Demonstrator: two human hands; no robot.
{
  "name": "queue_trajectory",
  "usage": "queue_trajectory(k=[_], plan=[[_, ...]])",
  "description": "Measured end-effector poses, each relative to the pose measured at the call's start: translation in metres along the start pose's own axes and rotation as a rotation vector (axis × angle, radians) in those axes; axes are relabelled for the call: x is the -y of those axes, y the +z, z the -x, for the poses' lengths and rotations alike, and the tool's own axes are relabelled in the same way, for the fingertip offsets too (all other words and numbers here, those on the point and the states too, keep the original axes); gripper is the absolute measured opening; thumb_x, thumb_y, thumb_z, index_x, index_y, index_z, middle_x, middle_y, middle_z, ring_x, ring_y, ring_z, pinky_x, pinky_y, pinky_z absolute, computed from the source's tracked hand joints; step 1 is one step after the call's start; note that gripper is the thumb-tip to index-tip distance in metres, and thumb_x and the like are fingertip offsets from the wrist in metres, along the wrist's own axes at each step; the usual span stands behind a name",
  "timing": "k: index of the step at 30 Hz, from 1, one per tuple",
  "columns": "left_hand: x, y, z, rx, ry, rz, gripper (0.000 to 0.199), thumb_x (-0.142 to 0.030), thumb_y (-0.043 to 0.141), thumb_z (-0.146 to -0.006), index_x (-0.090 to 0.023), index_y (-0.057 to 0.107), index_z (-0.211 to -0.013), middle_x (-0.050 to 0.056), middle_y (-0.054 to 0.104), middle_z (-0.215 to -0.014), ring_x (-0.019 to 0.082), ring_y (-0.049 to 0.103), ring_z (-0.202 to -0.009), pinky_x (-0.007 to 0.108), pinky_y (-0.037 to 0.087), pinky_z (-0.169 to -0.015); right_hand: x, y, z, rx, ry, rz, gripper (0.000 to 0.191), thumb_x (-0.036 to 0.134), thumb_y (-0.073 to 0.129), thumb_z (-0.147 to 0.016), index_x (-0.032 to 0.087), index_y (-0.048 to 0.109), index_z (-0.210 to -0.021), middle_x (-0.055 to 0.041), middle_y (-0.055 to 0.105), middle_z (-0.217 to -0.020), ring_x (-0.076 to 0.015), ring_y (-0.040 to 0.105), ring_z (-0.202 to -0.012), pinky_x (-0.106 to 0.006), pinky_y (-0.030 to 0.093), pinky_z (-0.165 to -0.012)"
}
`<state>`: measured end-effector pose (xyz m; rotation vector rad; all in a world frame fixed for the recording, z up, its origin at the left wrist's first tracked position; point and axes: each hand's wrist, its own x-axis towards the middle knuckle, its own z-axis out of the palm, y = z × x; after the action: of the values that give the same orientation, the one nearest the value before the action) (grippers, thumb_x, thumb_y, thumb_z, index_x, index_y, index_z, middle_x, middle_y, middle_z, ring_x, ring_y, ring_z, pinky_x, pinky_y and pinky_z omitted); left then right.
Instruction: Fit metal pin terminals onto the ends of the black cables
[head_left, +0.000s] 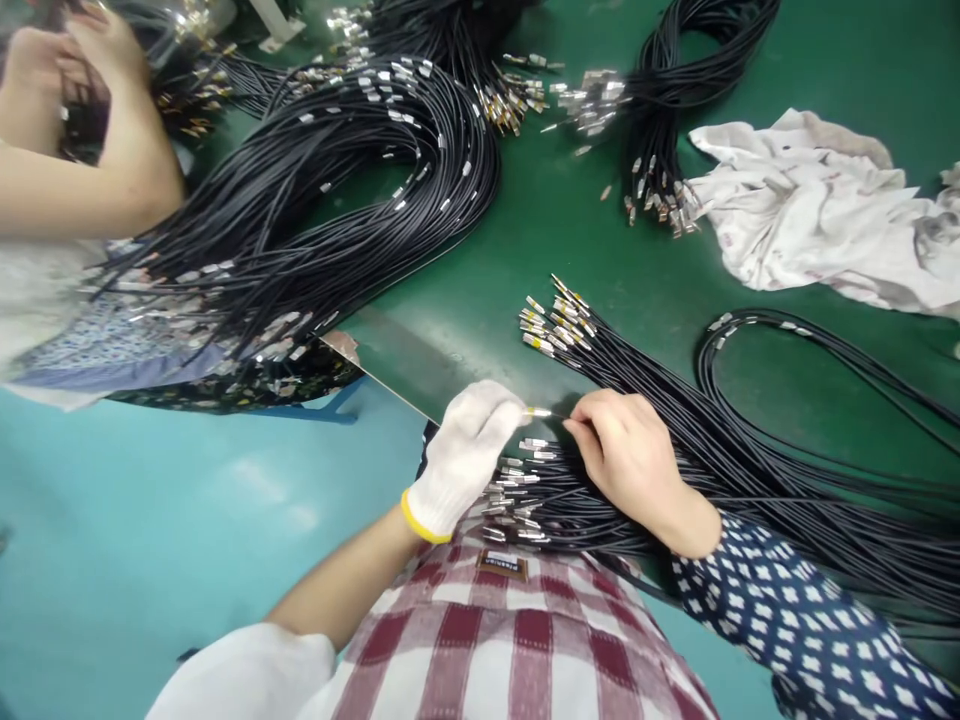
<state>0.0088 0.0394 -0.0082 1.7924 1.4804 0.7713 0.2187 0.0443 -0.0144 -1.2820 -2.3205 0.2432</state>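
Observation:
My left hand [465,455], in a white knit glove with a yellow cuff, pinches the metal connector [538,412] at the end of a thin black cable. My bare right hand [630,455] pinches the same cable just right of the connector. Both hands hover over a bundle of black cables [720,440] lying on the green table [465,330], its metal-tipped ends [517,495] fanned out below my hands. Another group of gold-and-silver cable ends [555,320] lies just beyond my hands.
A co-worker's arm and hands [90,150] work at the upper left over a large coil of black cables [337,190]. More cable bundles [675,90] lie at the back. A crumpled white cloth [817,210] sits at the right. The table's edge [375,375] runs diagonally beside my left hand.

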Motion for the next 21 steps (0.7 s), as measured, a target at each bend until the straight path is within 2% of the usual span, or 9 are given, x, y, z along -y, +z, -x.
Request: queue_trajectory(k=[3,6,8,11,14,16,19,21], plan=[[-0.002,0.0,0.001,0.057,0.073,-0.016,0.024,-0.029,0.04,-0.101,-0.022,0.059,-0.086,0.002,0.064,-0.094,0.017,0.058,-0.09,0.031,0.047,-0.084,0.004,-0.002,-0.001,0.048,0.054,-0.134,0.01,0.023,0.056,-0.099,0.016,0.06,-0.094,-0.0063,0.068,-0.085,-0.0206,0.063,-0.077,-0.034,0.042,-0.075],[0.0,0.001,0.002,0.017,0.124,-0.044,0.025,-0.024,0.041,-0.101,-0.021,0.059,-0.084,0.002,0.063,-0.091,0.018,0.057,-0.091,0.034,0.046,-0.089,0.011,-0.005,-0.01,0.149,0.108,-0.275,0.014,0.027,0.055,-0.101,0.017,0.064,-0.103,-0.0067,0.071,-0.092,-0.0198,0.065,-0.082,-0.034,0.043,-0.079],[0.002,0.002,0.002,-0.033,0.131,-0.054,0.024,-0.022,0.042,-0.1,-0.021,0.059,-0.083,0.003,0.063,-0.089,0.018,0.057,-0.089,0.035,0.045,-0.09,0.014,-0.005,-0.017,0.219,0.12,-0.388,0.019,0.025,0.05,-0.102,0.018,0.068,-0.098,-0.0056,0.073,-0.09,-0.0187,0.065,-0.081,-0.034,0.043,-0.079],[0.006,0.004,0.002,-0.051,0.148,-0.077,0.023,-0.021,0.044,-0.1,-0.021,0.057,-0.082,0.003,0.062,-0.087,0.019,0.055,-0.088,0.036,0.044,-0.088,0.015,0.0,-0.021,0.334,0.236,-0.671,0.027,0.027,0.049,-0.102,0.018,0.069,-0.086,-0.0032,0.071,-0.079,-0.0164,0.064,-0.072,-0.029,0.046,-0.069],[0.011,0.006,0.002,-0.002,0.153,-0.079,0.026,-0.021,0.041,-0.101,-0.021,0.054,-0.079,0.002,0.06,-0.086,0.018,0.054,-0.087,0.035,0.044,-0.088,0.015,0.007,-0.019,0.434,0.385,-0.925,0.03,0.032,0.05,-0.101,0.018,0.068,-0.081,-0.0007,0.067,-0.067,-0.0146,0.061,-0.059,-0.025,0.046,-0.056],[0.014,0.006,0.002,0.021,0.164,-0.094,0.027,-0.022,0.039,-0.102,-0.021,0.053,-0.079,0.003,0.059,-0.086,0.018,0.053,-0.086,0.036,0.043,-0.088,0.017,0.01,-0.016,0.397,0.386,-0.883,0.031,0.031,0.051,-0.1,0.018,0.067,-0.079,-0.0003,0.065,-0.064,-0.0143,0.058,-0.058,-0.026,0.044,-0.056],[0.019,0.008,0.002,0.045,0.208,-0.142,0.028,-0.023,0.037,-0.102,-0.021,0.053,-0.08,0.003,0.059,-0.085,0.019,0.051,-0.085,0.037,0.043,-0.087,0.022,0.011,-0.014,0.252,0.256,-0.625,0.028,0.025,0.053,-0.099,0.017,0.066,-0.075,-0.0015,0.066,-0.068,-0.0149,0.057,-0.063,-0.029,0.042,-0.067],[0.021,0.008,0.002,0.052,0.243,-0.159,0.028,-0.024,0.036,-0.102,-0.021,0.053,-0.08,0.004,0.059,-0.085,0.02,0.051,-0.085,0.038,0.043,-0.087,0.024,0.012,-0.015,0.229,0.203,-0.565,0.028,0.022,0.053,-0.098,0.018,0.064,-0.073,-0.0008,0.063,-0.067,-0.0144,0.055,-0.063,-0.029,0.04,-0.069]])
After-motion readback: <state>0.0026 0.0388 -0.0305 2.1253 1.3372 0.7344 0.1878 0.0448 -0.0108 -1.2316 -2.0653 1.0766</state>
